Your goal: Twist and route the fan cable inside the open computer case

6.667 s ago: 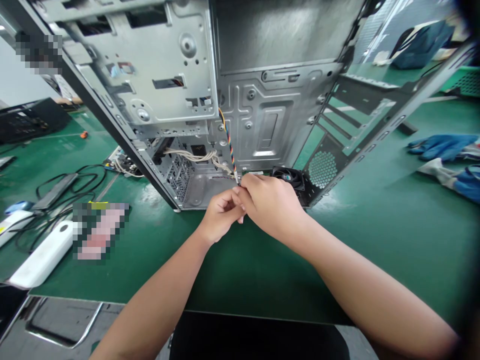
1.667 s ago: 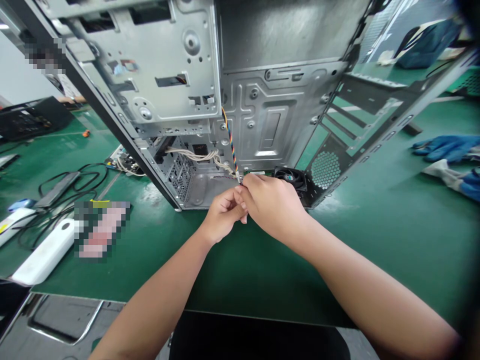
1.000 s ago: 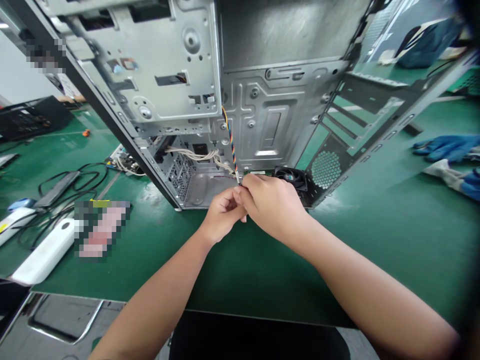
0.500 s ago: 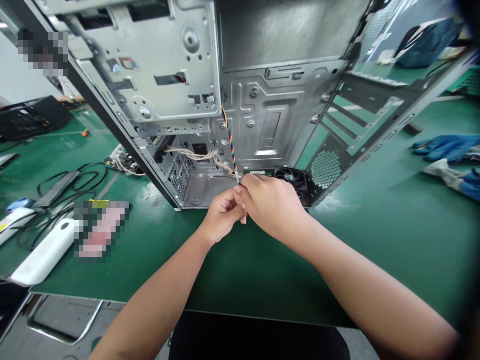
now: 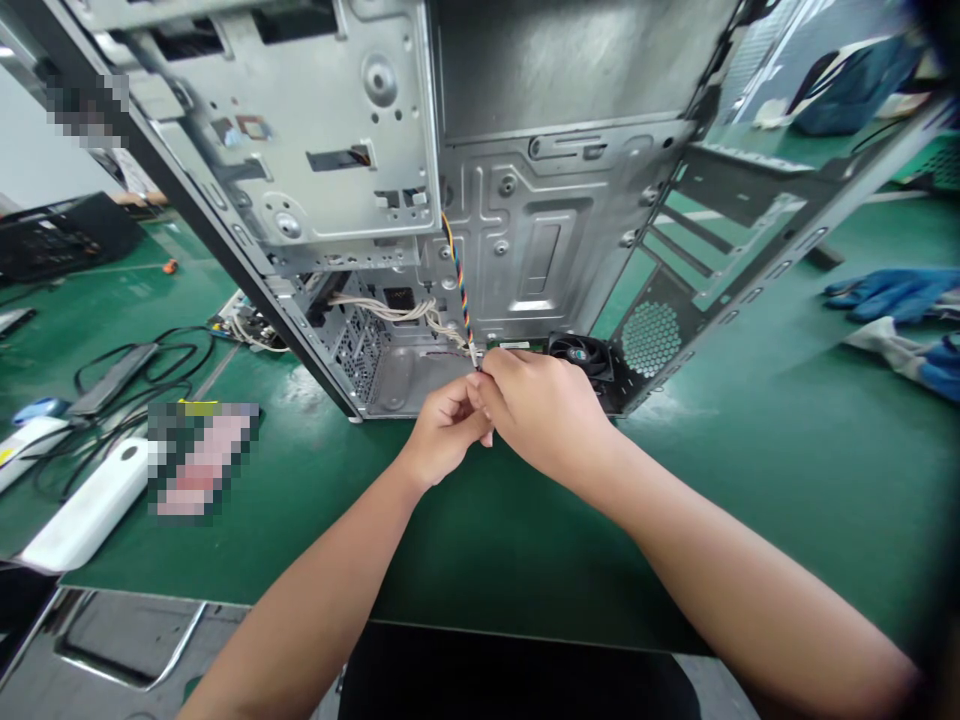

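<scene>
An open computer case [image 5: 551,240] stands in front of me, its bare metal inside facing me. From behind its drive cage [image 5: 337,120] hangs a twisted multicoloured cable [image 5: 462,285], and its lower end runs into my fingers. My left hand [image 5: 448,428] and my right hand [image 5: 544,405] meet at the case's lower front edge, both closed in a pinch on the cable's end. The fingers hide the tip of the cable. A bundle of white wires [image 5: 397,308] lies inside to the left of the cable. Just behind my right hand sits a black cooling fan [image 5: 581,355].
Blue and white gloves [image 5: 892,295] lie on the green table [image 5: 750,480] at the right. To the left are a white power strip [image 5: 90,505], black cords [image 5: 199,350], a blurred-out flat item [image 5: 206,465] and another black case [image 5: 67,235]. A dark bag [image 5: 855,85] rests at the back right.
</scene>
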Available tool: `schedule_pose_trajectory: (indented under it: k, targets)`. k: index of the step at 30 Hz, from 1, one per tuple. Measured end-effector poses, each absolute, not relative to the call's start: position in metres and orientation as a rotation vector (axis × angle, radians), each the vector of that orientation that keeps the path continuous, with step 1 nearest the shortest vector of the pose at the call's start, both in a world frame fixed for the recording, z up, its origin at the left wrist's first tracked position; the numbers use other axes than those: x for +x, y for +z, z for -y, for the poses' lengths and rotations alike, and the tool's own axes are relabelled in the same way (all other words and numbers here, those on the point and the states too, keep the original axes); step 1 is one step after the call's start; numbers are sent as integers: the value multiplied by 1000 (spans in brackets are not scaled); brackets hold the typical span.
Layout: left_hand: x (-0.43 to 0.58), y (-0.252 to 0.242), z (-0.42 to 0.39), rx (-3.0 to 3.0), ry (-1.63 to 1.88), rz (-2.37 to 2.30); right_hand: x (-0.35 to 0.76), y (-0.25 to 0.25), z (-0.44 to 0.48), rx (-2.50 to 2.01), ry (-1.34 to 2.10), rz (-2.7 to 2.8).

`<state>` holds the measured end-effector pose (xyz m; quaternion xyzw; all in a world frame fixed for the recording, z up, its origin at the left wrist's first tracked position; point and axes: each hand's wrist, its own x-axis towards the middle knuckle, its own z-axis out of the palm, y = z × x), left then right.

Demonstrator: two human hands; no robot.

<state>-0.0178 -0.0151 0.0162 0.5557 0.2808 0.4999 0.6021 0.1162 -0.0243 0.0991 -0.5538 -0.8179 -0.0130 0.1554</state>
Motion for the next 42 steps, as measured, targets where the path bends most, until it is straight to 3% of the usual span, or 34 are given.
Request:
schedule_pose_trajectory:
  k: [42]
  targets:
    - [-18, 17, 16, 1297, 1171, -654, 117, 101, 25, -1598, 15, 2333]
